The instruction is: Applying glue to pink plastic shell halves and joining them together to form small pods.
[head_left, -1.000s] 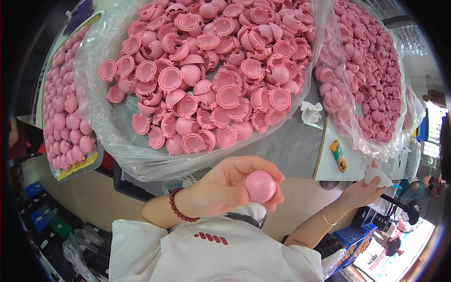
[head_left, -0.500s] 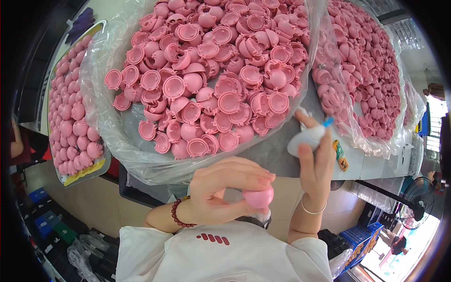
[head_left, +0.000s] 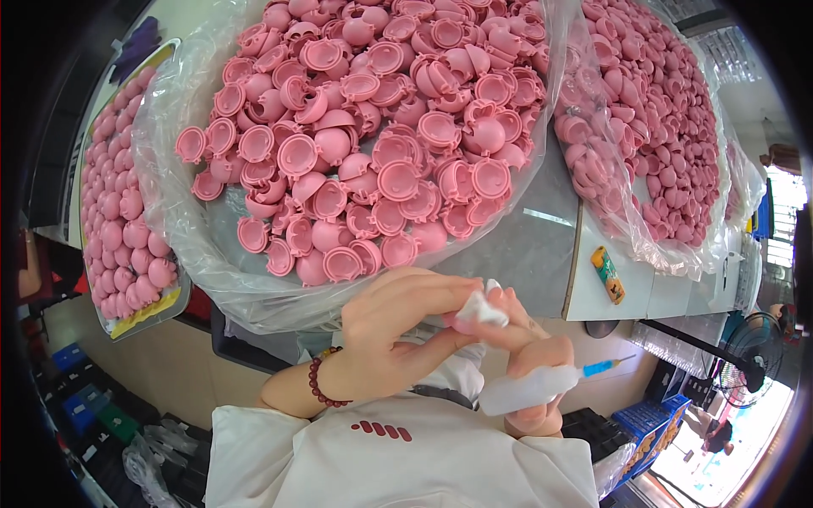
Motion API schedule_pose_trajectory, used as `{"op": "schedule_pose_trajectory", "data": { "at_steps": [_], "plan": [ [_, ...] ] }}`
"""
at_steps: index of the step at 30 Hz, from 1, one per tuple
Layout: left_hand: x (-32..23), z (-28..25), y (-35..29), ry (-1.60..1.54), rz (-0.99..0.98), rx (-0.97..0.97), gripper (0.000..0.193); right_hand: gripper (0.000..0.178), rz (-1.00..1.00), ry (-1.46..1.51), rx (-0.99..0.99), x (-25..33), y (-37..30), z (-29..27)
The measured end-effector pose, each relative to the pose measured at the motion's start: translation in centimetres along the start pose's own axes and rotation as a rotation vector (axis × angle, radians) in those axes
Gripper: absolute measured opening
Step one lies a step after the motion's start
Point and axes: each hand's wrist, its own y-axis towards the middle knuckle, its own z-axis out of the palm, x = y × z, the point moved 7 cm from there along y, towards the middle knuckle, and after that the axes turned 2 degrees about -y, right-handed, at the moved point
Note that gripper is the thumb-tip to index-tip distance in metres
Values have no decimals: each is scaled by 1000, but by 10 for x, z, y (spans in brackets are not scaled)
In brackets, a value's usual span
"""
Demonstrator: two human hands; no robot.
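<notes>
My left hand (head_left: 405, 334) is closed around a pink ball (head_left: 461, 324), of which only a sliver shows between the fingertips. My right hand (head_left: 535, 349) meets it, pressing a crumpled white cloth or tissue (head_left: 484, 311) against the ball with its fingertips. The same hand also grips a translucent white squeeze bottle (head_left: 529, 389) in its lower fingers. The bottle lies nearly level, its blue needle tip (head_left: 600, 367) pointing right, away from the ball.
Beyond my hands, a clear plastic bag (head_left: 190, 254) holds many pink half shells (head_left: 398, 180). Another bag of shells (head_left: 652, 127) lies to the right. Finished-looking pink balls (head_left: 127, 229) fill a tray at the left. A small orange-green packet (head_left: 607, 275) lies on the table (head_left: 542, 254).
My right hand has come down and left to the ball, bringing the white cloth onto it. The bottle has swung lower, its tip now pointing right. My left hand keeps the ball.
</notes>
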Motion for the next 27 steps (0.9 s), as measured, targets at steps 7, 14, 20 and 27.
{"op": "schedule_pose_trajectory", "data": {
  "at_steps": [7, 14, 20, 27],
  "plan": [
    [2, -5, -7, -293, -11, -39, 45, 39, -16, -132, -301, -10, 3, -29],
    [-10, -19, -2, -494, -101, 9, 38, 54, -155, -867, -433, 4, 46, -51],
    [-47, -135, -15, 136, 173, -235, 29, 43, 144, -680, -439, -7, 44, -65],
    [-11, -220, -12, 1364, -288, -174, 32, 41, -149, -416, -468, -4, 45, -64]
  ]
}}
